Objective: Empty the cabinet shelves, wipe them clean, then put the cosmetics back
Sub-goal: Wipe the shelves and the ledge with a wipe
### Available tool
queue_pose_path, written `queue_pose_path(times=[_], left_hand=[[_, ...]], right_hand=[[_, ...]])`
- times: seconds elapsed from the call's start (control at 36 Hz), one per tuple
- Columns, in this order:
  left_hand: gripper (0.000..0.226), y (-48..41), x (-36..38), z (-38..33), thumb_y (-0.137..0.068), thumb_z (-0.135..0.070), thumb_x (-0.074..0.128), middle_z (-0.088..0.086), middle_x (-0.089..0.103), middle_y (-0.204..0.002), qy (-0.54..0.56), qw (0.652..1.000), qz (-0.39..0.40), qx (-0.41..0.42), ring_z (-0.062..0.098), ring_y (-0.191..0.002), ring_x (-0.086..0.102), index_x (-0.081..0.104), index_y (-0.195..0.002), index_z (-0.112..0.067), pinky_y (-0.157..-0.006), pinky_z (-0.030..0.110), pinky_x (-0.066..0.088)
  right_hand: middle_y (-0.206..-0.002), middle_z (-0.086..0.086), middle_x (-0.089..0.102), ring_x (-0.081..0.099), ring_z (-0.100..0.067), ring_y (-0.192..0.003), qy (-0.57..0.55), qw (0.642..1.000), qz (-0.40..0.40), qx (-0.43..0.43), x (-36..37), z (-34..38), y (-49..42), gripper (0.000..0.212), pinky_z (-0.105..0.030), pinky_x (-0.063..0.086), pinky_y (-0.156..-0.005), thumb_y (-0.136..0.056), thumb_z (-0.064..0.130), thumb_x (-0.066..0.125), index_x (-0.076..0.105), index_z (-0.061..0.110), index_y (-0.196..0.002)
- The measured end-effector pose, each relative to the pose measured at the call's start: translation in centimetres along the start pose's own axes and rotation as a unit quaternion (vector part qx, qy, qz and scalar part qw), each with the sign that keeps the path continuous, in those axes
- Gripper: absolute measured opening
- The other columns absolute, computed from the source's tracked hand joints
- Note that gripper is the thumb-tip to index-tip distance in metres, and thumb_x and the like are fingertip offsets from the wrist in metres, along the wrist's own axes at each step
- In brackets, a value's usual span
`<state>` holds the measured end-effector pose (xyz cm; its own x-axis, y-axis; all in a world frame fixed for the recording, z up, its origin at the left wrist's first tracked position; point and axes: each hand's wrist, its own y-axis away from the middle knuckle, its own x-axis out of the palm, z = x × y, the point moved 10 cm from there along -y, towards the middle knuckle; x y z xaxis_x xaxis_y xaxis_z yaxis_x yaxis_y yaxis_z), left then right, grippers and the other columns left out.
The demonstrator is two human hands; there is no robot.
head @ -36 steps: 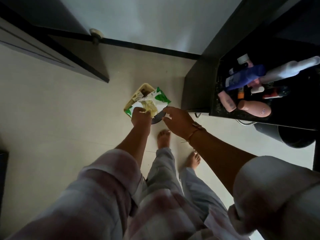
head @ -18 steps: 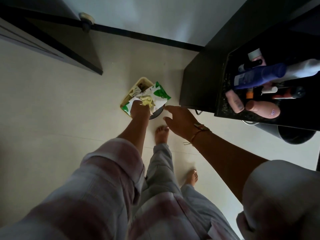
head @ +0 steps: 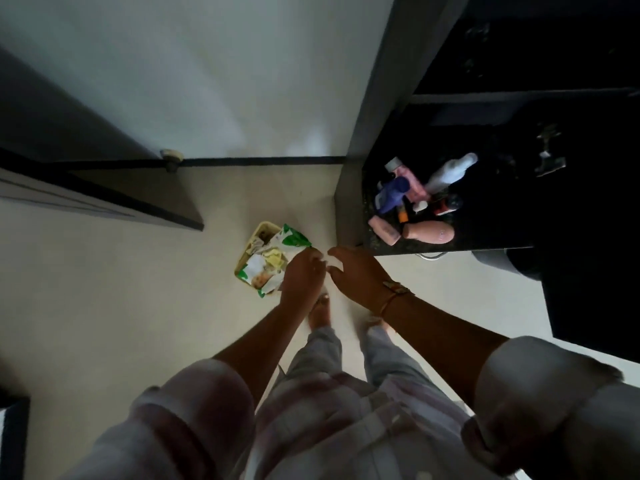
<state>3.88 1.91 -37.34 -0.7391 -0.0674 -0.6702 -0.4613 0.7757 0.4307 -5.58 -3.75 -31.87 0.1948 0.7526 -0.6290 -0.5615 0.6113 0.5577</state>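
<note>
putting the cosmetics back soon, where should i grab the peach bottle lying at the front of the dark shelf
Grip the peach bottle round its wide middle, from above at the front edge of the dark shelf. It lies on its side along that edge; the pink tube crowds its cap end.

- I see wipes pack [head: 292,239] over bin [head: 259,229], floor-level, left of counter [head: 485,233].
- Cosmetics [head: 427,233] clustered on counter.
- Left hand [head: 302,276] grips pack's right edge; right hand [head: 358,276] just beside.
</note>
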Motion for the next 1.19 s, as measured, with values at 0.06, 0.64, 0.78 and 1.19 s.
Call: queue_pose_path(times=[0.06, 0.64, 0.78, 1.19], left_hand=[[0.019, 0.9, 0.2, -2.6, -0.094, -0.02, 0.052, 0.009, 0.067, -0.082, -0.019, 0.999, -0.011, 0.03, 0.023, -0.078, 0.065, 0.065, -0.085, -0.009, -0.073, 0.036, 0.052], [0.048, -1.5, 7.4, -11.5, -0.077, -0.031, 0.074, 0.018, 0.063, -0.113, 0.137, 0.954, -0.084, -0.252, 0.035, -0.105, 0.061, 0.056, -0.108, 0.001, -0.082, 0.035, 0.048], [0.057, -1.3, 8.6, -10.5, -0.073, -0.032, 0.079, 0.016, 0.062, -0.116, 0.157, 0.933, -0.09, -0.311, 0.034, -0.105, 0.061, 0.052, -0.114, -0.002, -0.081, 0.034, 0.051], [0.062, -2.0, 9.8, -9.3, -0.077, -0.057, 0.058, 0.016, 0.071, -0.1, 0.134, 0.92, -0.069, -0.363, 0.031, -0.093, 0.068, 0.063, -0.102, 0.0, -0.085, 0.04, 0.057]], right_hand=[[-0.13, -0.012, 0.06, 0.053, -0.027, -0.122, -0.017, 0.999, -0.028, 0.011, -1.6, -2.2, 1.1, 0.036, -0.032, 0.039, -0.102, -0.094, 0.019, 0.057, 0.058, 0.008, -0.129], [-0.128, -0.019, 0.05, 0.048, -0.041, -0.116, -0.021, 0.961, -0.206, 0.181, -13.0, -22.7, 2.3, 0.05, -0.043, 0.045, -0.092, -0.085, 0.036, 0.068, 0.057, 0.01, -0.125], [-0.132, -0.017, 0.047, 0.046, -0.04, -0.118, -0.028, 0.967, -0.193, 0.165, -13.1, -23.4, 1.1, 0.055, -0.043, 0.047, -0.091, -0.082, 0.041, 0.07, 0.055, 0.013, -0.127], [-0.101, -0.011, 0.064, 0.061, -0.027, -0.091, -0.118, 0.977, -0.153, 0.093, -12.3, -23.8, -0.8, 0.041, -0.027, 0.04, -0.066, -0.073, 0.033, 0.081, 0.062, 0.011, -0.102]])
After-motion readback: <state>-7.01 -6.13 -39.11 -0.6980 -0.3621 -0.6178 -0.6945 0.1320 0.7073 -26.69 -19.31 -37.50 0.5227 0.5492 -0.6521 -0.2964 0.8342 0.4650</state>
